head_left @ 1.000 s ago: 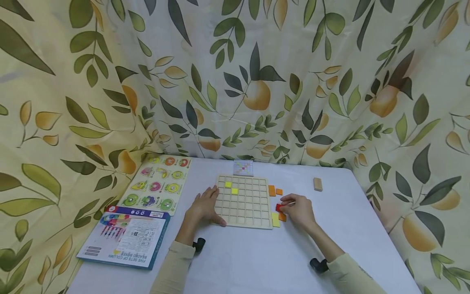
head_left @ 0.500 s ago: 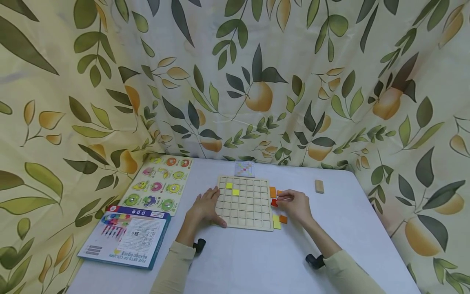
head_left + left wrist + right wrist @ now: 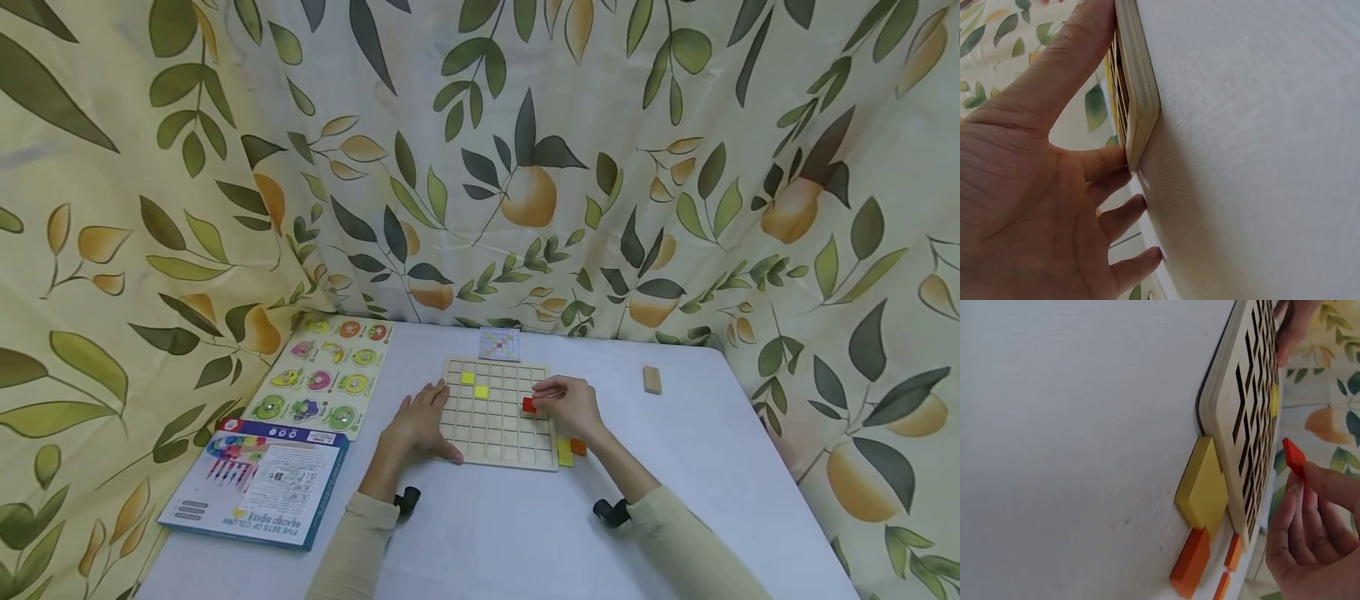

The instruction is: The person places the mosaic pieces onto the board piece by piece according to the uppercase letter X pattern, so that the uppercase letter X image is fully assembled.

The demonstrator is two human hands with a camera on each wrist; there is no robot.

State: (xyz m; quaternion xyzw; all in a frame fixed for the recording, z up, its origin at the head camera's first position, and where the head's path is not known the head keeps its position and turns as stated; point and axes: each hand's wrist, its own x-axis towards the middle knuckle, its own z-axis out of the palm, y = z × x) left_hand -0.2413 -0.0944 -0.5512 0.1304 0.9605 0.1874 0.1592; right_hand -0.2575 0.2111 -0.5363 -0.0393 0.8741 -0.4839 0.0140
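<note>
My right hand (image 3: 572, 407) pinches a small red square tile (image 3: 1293, 456) between thumb and fingertips, over the right part of a wooden grid board (image 3: 498, 433). In the right wrist view the tile is raised above the board. Two yellow tiles (image 3: 481, 392) sit in its cells at the upper left. My left hand (image 3: 415, 421) rests at the board's left side, its thumb along the near edge and fingers spread, touching near the corner in the left wrist view. Yellow pieces (image 3: 1205, 490) and an orange piece (image 3: 1191, 562) lie beside the board's right edge.
Behind the board stands a small pattern card (image 3: 499, 344). A fruit picture board (image 3: 318, 379) and a boxed set (image 3: 255, 483) lie at the left. At the back right is a wooden block (image 3: 652, 380). A leaf-print curtain (image 3: 480, 167) surrounds the table.
My right hand has carried the red tile from beside the board's right edge leftward to over the board. The left hand has stayed in place.
</note>
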